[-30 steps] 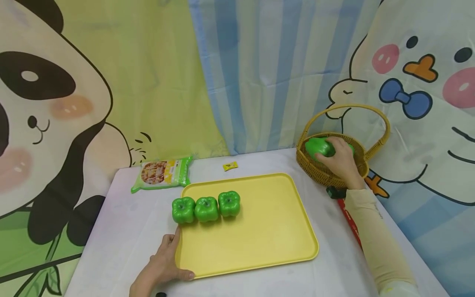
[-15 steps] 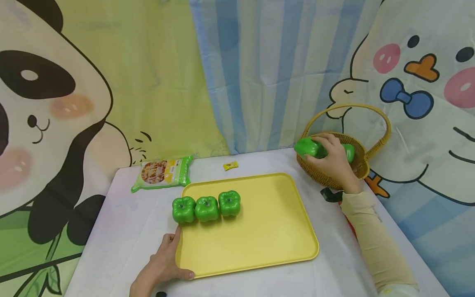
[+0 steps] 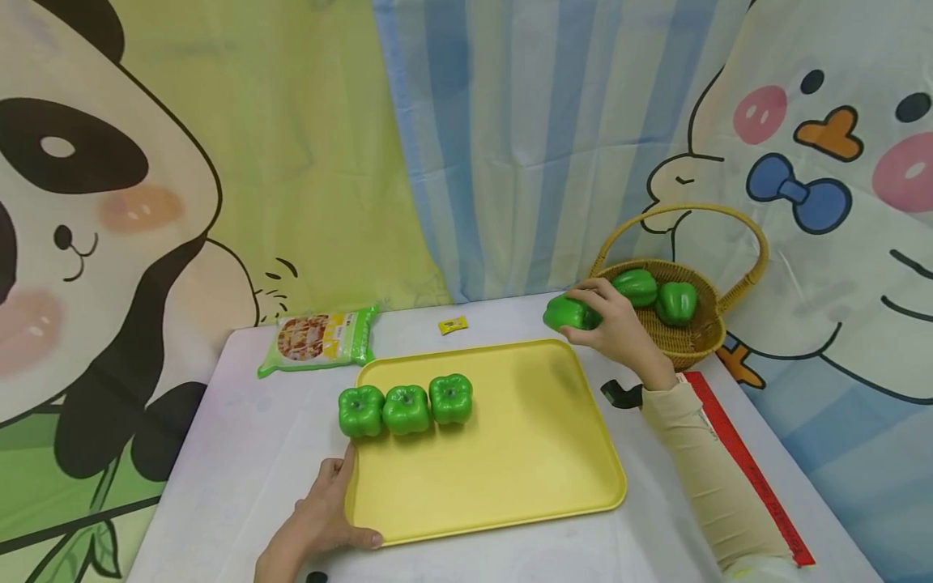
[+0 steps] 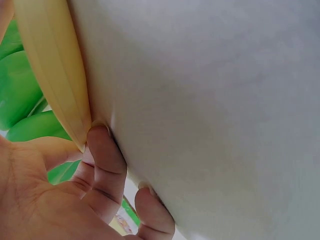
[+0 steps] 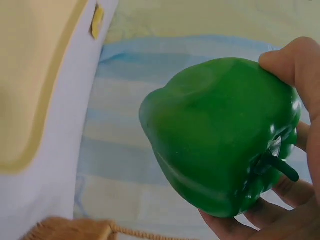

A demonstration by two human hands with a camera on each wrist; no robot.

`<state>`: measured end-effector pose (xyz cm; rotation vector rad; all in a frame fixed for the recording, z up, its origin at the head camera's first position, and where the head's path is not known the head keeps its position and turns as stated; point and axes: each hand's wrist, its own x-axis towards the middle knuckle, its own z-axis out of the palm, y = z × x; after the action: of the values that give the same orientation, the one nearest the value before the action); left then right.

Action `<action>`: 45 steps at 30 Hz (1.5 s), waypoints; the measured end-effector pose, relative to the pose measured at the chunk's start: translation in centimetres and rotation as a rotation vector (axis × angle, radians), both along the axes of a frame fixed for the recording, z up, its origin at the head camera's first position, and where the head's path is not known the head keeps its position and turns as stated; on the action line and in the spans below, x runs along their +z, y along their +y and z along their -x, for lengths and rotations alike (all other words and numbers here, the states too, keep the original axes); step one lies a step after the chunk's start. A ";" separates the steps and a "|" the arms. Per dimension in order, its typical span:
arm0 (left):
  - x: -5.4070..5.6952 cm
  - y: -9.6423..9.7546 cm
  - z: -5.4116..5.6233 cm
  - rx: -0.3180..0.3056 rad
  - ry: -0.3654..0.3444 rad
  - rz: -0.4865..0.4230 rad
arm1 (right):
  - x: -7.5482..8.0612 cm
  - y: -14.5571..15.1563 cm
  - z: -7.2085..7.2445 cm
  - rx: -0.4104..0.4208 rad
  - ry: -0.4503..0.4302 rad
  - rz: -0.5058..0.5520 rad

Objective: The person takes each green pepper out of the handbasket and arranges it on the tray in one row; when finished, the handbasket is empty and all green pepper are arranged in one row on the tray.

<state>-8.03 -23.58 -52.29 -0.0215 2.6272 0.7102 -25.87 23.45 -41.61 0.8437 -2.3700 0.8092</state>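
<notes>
You hold a glossy green bell pepper (image 5: 215, 140) in your right hand (image 3: 615, 324), tipped sideways, its stem toward your hand, near the far right corner of a shallow, rectangular yellow tray (image 3: 503, 461). Your left hand (image 3: 321, 510) holds the flat-lying tray's near left corner.

I face a printed cloth backdrop (image 3: 408, 162): a cartoon panda (image 3: 124, 243) fills the left of the frame, yellow-green ground (image 3: 291, 162) and blue stripes (image 3: 496, 162) the upper middle, a white cartoon bird (image 3: 809, 275) the right. Below, my white-covered table (image 3: 240, 453) lies in soft light.
</notes>
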 end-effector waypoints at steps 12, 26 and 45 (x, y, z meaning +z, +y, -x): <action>0.1 -0.1 -0.1 -0.005 -0.008 0.002 | -2.4 -5.2 -1.6 0.017 -0.297 -0.093; -0.1 -0.1 -0.3 -0.011 0.012 -0.008 | -5.7 -8.3 -2.4 0.116 -0.391 -0.142; 0.0 0.0 0.0 0.013 -0.005 -0.002 | -8.8 -9.7 -2.8 0.161 -0.409 -0.148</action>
<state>-8.01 -23.56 -52.34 -0.0392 2.6241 0.7168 -23.09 13.74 -50.44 1.0210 -2.7737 0.9547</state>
